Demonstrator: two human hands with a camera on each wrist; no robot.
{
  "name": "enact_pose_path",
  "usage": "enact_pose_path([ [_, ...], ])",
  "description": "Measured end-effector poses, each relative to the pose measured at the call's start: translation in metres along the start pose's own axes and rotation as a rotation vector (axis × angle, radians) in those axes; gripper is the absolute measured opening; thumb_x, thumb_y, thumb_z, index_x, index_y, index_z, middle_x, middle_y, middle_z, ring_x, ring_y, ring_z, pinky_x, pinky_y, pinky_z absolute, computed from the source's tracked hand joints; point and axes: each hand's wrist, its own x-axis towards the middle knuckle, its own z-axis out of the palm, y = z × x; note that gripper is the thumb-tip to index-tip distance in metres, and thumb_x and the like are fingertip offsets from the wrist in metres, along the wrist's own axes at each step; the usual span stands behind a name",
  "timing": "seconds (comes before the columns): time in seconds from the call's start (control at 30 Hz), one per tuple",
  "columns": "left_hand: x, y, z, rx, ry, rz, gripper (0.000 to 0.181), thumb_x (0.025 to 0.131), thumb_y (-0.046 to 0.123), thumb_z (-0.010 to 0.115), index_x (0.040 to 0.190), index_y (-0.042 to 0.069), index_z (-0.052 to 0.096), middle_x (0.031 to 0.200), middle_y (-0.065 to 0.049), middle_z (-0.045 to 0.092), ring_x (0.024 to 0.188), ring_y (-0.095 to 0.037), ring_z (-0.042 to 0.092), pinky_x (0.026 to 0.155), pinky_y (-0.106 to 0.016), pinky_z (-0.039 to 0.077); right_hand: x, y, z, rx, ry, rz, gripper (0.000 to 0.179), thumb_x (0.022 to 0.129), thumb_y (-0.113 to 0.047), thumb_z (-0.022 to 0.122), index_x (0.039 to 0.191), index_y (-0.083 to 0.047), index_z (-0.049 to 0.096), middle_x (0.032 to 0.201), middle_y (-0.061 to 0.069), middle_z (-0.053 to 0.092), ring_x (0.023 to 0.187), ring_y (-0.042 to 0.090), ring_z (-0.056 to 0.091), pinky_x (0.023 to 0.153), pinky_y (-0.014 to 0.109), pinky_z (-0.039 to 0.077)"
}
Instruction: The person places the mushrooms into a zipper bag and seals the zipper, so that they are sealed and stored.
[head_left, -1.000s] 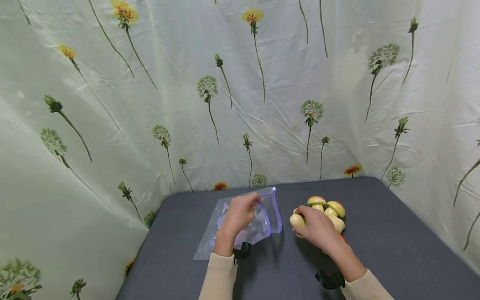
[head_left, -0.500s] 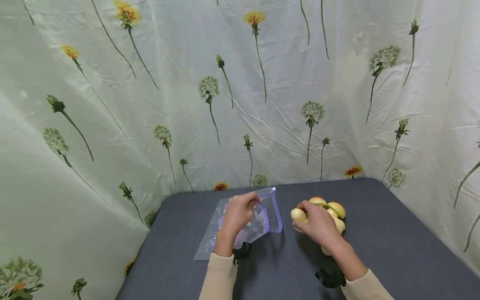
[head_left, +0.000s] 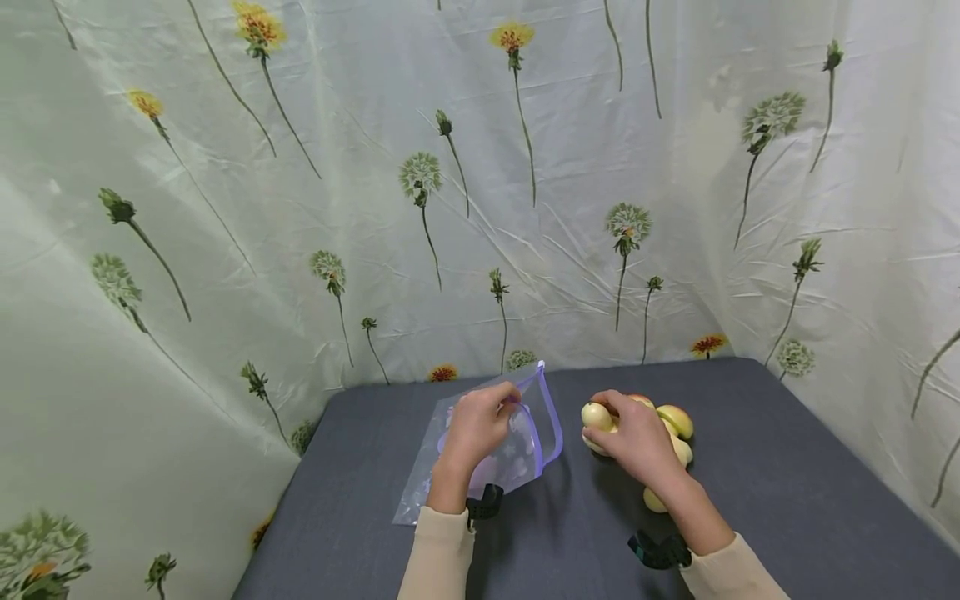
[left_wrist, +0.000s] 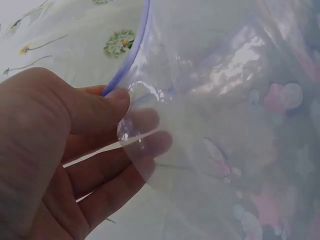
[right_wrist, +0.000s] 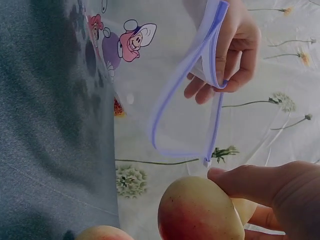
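Note:
A clear zip bag (head_left: 517, 454) with a purple-edged mouth and cartoon prints lies tilted up on the left of the table. My left hand (head_left: 477, 425) pinches its purple rim between thumb and fingers; the left wrist view shows the thumb (left_wrist: 117, 100) on the film. The bag's mouth gapes toward the right. My right hand (head_left: 637, 437) grips a pale yellow, red-blushed mushroom (right_wrist: 197, 210), its rounded stem end facing the bag in the head view. Behind and under that hand lie several similar mushrooms (head_left: 677, 421), partly hidden.
The dark grey table (head_left: 757, 483) stretches out on both sides of the hands. A pale curtain (head_left: 562, 167) printed with dandelions hangs behind it and along its left. One mushroom (head_left: 654, 500) lies nearer the front, beside the right wrist.
My right hand has risen slightly with the mushroom, away from the pile. The bag's slider corner has shifted up and a little left, while my left hand keeps its place.

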Motion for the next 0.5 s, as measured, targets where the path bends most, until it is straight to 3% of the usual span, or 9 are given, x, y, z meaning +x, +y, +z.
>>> enact_pose_path([
  [0.27,0.000,0.002,-0.005,-0.014,-0.032,-0.026,0.008,0.093,0.010,0.074,0.097,0.015,0.071,0.091,0.005,0.074,0.079,-0.011,0.068,0.069,-0.030,0.054,0.005,-0.002,0.000,0.042,-0.029,0.039,0.039,0.082,-0.024,0.085,0.116,-0.012,0.069,0.101,0.003,0.070,0.082,0.018,0.063,0.067,0.036,0.052],
  [0.5,0.000,0.002,-0.010,0.005,-0.005,-0.028,0.008,0.094,0.009,0.071,0.097,0.016,0.070,0.090,0.005,0.073,0.067,-0.007,0.059,0.061,-0.027,0.048,0.012,-0.010,-0.003,0.026,-0.027,0.048,0.040,0.083,-0.031,0.083,0.116,-0.015,0.068,0.100,0.001,0.070,0.081,0.018,0.061,0.070,0.038,0.048],
])
